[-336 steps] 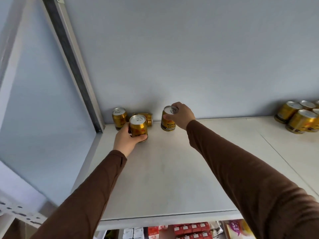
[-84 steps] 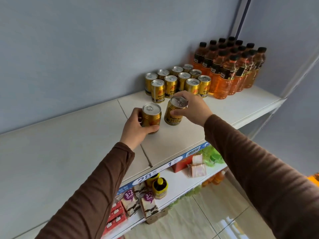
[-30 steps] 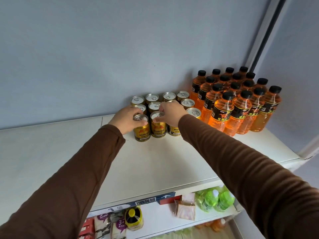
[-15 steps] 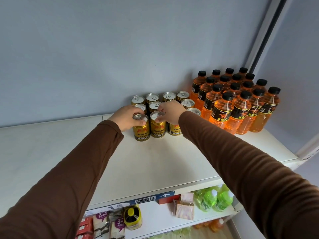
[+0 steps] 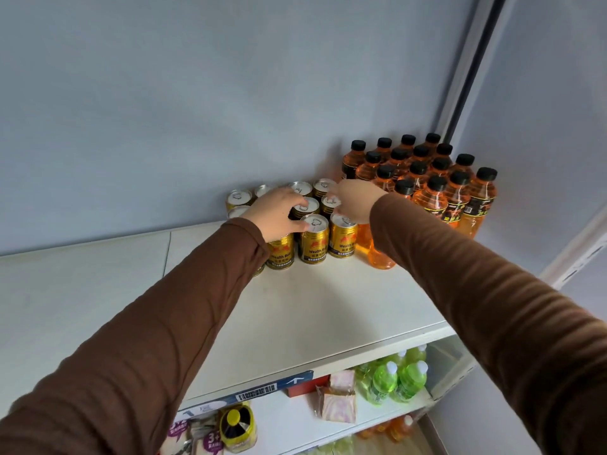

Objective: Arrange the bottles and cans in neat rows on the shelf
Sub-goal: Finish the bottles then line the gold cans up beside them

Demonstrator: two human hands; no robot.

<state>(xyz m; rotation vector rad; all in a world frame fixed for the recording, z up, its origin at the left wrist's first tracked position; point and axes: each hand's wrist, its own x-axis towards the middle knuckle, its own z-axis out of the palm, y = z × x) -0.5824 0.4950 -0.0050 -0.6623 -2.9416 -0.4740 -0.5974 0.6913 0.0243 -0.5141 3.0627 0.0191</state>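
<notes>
now, by size, lines of what shows:
wall (image 5: 197, 110): grey-blue, behind everything, with a pale upright post (image 5: 473, 70) in the right corner.
shelf (image 5: 312, 310): white top board, front edge carrying a blue barcode strip (image 5: 262, 390).
sleeves (image 5: 157, 336): brown, one on each arm, reaching in from the lower corners.
bottles (image 5: 437, 195): orange drink, black caps, packed in tidy rows at the back right of the shelf, just beside the cans.
cans (image 5: 313, 239): gold with silver tops, upright, grouped in rows at the back middle, touching or nearly touching one another (left edge of the group partly hidden by the left arm).
left hand (image 5: 277, 215): over the front-left cans, fingers loosely curved, tips resting on the lid of the front middle can; whether clamped round a can under the palm, cannot tell.
right hand (image 5: 356, 200): over the right-hand cans beside the bottles, fingers bent down onto the can tops; grip cannot be told.
lower shelf (image 5: 295, 418): green bottles (image 5: 397, 379), a yellow-capped jar (image 5: 236, 430), small pink packets (image 5: 338, 403).
</notes>
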